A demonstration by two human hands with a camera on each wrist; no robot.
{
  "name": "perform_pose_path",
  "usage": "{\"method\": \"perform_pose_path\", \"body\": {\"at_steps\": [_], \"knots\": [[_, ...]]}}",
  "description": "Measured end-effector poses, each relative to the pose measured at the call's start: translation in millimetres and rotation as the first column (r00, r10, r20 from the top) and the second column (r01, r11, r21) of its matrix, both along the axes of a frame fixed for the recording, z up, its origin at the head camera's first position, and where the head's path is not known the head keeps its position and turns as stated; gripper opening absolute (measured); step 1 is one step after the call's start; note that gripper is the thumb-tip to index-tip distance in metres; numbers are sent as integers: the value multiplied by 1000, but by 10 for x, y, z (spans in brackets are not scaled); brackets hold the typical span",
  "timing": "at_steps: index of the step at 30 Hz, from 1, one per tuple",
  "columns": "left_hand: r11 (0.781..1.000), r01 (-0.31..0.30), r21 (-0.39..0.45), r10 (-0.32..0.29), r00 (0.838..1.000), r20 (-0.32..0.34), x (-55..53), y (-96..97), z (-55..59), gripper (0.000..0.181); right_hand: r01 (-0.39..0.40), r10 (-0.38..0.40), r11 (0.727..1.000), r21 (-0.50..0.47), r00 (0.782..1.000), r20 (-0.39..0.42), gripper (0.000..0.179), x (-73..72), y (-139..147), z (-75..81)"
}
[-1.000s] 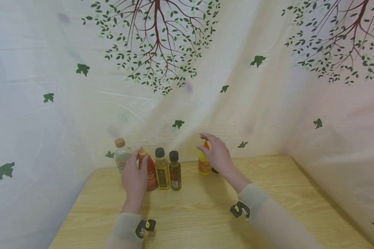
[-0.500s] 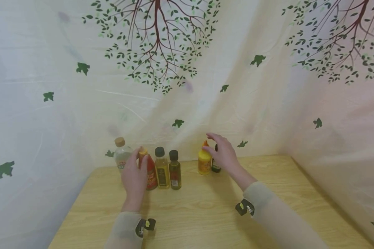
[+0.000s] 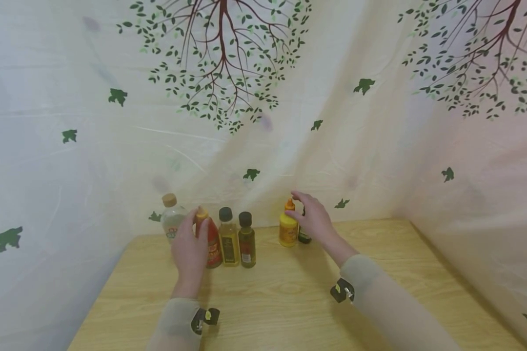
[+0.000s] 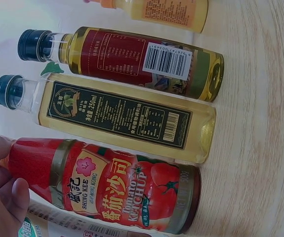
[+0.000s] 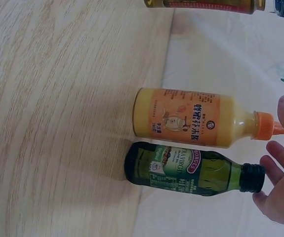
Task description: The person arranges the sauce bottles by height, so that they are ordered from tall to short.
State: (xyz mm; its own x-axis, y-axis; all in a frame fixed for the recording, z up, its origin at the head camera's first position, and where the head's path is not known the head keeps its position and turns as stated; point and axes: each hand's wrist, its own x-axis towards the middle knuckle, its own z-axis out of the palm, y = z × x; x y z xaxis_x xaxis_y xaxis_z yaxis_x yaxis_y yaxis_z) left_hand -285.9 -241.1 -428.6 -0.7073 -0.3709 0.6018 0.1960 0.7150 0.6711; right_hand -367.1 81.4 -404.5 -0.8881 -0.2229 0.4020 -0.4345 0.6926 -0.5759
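My left hand [image 3: 194, 228] grips a red ketchup bottle [image 3: 213, 249] near its neck; in the left wrist view my fingers [image 4: 6, 197] lie on the top of the ketchup bottle [image 4: 107, 187]. To its right stand a pale yellow oil bottle [image 3: 229, 241] and a darker oil bottle [image 3: 247, 243], both with black caps. My right hand [image 3: 305, 212] hovers open, fingers spread, over a small dark green olive oil bottle [image 5: 186, 170] that stands just right of a yellow sauce bottle [image 3: 287, 228] with an orange tip. My fingertips [image 5: 280, 163] are close to the green bottle's cap without touching it.
A clear bottle [image 3: 171, 219] with a tan cap stands left of the ketchup. All the bottles line the back of a light wooden table [image 3: 290, 302]. A white curtain [image 3: 263, 122] printed with trees hangs right behind the table and along its right side.
My right hand has drifted right, from in front of the yellow sauce bottle to above the dark green bottle. My left hand has stayed on the ketchup bottle.
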Motion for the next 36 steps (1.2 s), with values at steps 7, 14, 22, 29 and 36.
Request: {"method": "perform_pose_path", "body": {"at_steps": [7,14,22,29,36], "knots": [[1000,1,3,-1,1000,4,-10,-2,-6,41,-7,7,1000,15,1000,30,70,-40,3,-50],[1000,2,13,-2,1000,18,-1,5,2,41,-3,3,1000,5,999,35,69,-42,-8,-57],[1000,4,18,-4,1000,15,-5,-2,0,42,0,-1,1000,12,1000,16,66,-61,-24,-94],[1000,3,7,-3,1000,7,-3,0,1,42,3,-3,1000,15,1000,-4,63,-64,-30,-114],[1000,5,7,-5,1000,2,4,2,14,41,8,-7,1000,22,1000,-23,59,-75,-30,-131]]}}
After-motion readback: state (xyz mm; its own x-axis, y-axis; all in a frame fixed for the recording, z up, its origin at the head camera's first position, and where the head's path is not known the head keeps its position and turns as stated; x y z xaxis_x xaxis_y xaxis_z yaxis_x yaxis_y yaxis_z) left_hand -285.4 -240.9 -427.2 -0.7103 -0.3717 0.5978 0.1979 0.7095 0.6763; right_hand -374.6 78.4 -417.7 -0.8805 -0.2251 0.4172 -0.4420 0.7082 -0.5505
